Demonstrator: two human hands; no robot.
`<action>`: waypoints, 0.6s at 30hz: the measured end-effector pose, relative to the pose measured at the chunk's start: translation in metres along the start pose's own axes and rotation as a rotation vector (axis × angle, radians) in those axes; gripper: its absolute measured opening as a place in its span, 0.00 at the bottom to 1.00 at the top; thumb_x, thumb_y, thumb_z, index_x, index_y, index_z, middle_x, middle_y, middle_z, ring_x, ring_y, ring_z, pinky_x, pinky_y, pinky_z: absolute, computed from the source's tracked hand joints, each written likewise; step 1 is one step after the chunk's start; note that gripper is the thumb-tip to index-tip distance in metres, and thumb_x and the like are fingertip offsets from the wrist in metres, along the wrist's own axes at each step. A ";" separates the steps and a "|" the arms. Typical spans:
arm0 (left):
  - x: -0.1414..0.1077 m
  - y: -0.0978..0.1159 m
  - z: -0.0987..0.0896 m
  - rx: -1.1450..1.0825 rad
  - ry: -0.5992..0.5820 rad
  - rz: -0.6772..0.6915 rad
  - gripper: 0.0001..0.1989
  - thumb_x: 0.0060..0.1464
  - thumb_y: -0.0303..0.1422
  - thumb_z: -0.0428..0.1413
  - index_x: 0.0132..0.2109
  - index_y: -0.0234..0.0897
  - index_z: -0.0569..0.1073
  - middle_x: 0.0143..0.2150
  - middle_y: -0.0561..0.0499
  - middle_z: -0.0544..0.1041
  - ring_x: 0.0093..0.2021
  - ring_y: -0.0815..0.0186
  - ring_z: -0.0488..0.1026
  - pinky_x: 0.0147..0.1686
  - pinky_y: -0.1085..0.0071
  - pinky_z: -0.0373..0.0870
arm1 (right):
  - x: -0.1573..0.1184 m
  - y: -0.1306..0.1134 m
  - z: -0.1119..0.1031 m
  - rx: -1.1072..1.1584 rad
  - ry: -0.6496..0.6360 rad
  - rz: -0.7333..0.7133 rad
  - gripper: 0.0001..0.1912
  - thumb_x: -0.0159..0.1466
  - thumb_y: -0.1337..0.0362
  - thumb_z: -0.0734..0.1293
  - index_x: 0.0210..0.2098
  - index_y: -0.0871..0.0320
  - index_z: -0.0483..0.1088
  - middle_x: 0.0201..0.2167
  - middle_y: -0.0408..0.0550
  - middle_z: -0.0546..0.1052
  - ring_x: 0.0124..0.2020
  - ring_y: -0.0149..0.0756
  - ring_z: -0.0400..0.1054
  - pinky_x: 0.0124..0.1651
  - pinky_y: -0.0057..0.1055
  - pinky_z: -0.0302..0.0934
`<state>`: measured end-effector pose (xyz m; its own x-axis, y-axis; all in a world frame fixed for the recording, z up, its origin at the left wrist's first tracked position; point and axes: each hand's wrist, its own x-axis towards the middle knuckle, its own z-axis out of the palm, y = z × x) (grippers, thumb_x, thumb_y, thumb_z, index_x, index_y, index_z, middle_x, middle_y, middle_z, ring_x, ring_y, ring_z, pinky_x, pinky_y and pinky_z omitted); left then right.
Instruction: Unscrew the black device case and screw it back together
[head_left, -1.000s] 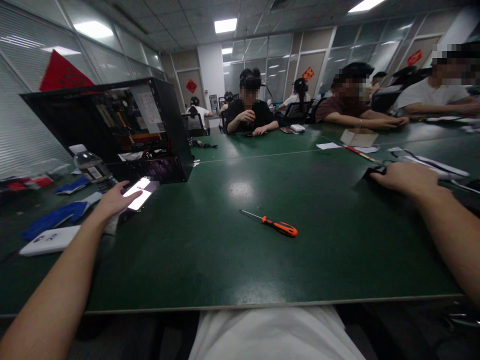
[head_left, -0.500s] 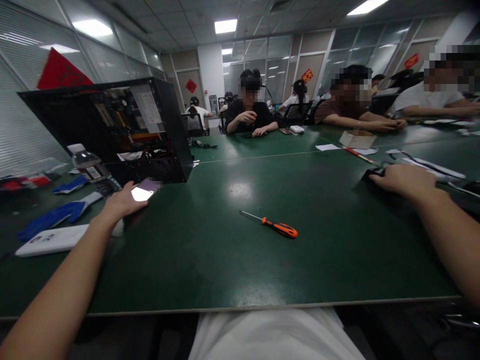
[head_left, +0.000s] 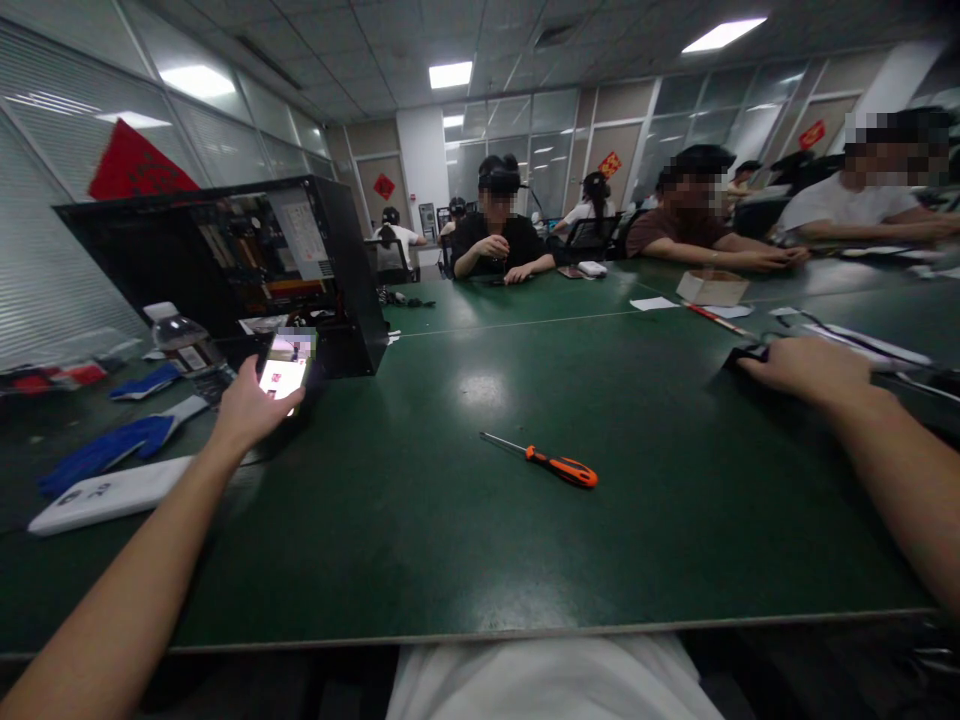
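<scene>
My left hand point(head_left: 251, 405) is closed around a smartphone point(head_left: 283, 368) with a lit screen, held upright in front of an opened black computer case point(head_left: 364, 300). Beside that hand stands a clear plastic bottle point(head_left: 187, 345) with dark liquid. On the far right, my right hand point(head_left: 814, 370) is closed over a flat black object point(head_left: 742, 358), mostly hidden under the fingers, its kind unclear. Between both hands a screwdriver point(head_left: 559, 466) with an orange and black handle lies on the green table point(head_left: 420, 550), touched by neither.
Blue gloves point(head_left: 112, 450) and a white box-shaped device point(head_left: 112, 495) lie at the left. An open cardboard box point(head_left: 712, 288), paper point(head_left: 652, 304) and a white power strip with cables point(head_left: 862, 345) are at the right. Across the table sits a person in black point(head_left: 499, 240).
The phone has been lifted and tilted upright, so its screen now faces me. My right hand stays on the black object. The screwdriver has not moved on the table.
</scene>
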<state>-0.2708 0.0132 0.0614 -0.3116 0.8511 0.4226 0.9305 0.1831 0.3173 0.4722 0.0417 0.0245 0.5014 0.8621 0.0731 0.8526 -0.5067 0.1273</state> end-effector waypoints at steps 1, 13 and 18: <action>0.000 0.003 0.002 0.011 0.030 0.023 0.43 0.52 0.45 0.64 0.68 0.25 0.60 0.63 0.28 0.72 0.58 0.37 0.73 0.56 0.51 0.71 | -0.001 -0.001 -0.001 0.001 -0.014 0.006 0.32 0.70 0.45 0.56 0.50 0.67 0.76 0.53 0.69 0.76 0.53 0.59 0.71 0.48 0.45 0.68; 0.021 -0.003 0.036 -0.185 0.083 -0.078 0.38 0.51 0.44 0.64 0.63 0.29 0.65 0.59 0.31 0.74 0.56 0.41 0.74 0.51 0.55 0.73 | 0.000 -0.001 0.001 0.019 0.008 0.019 0.31 0.68 0.46 0.59 0.52 0.68 0.76 0.54 0.69 0.75 0.53 0.59 0.71 0.46 0.45 0.67; 0.021 -0.006 0.039 -0.248 0.079 -0.129 0.38 0.50 0.45 0.65 0.63 0.32 0.65 0.58 0.33 0.76 0.55 0.43 0.76 0.49 0.56 0.74 | 0.002 0.000 0.004 0.017 0.001 0.018 0.32 0.69 0.46 0.57 0.52 0.67 0.75 0.55 0.68 0.75 0.53 0.59 0.71 0.47 0.46 0.67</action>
<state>-0.2755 0.0491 0.0347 -0.4470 0.7859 0.4273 0.8098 0.1526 0.5665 0.4741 0.0436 0.0208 0.5169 0.8526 0.0766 0.8457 -0.5225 0.1088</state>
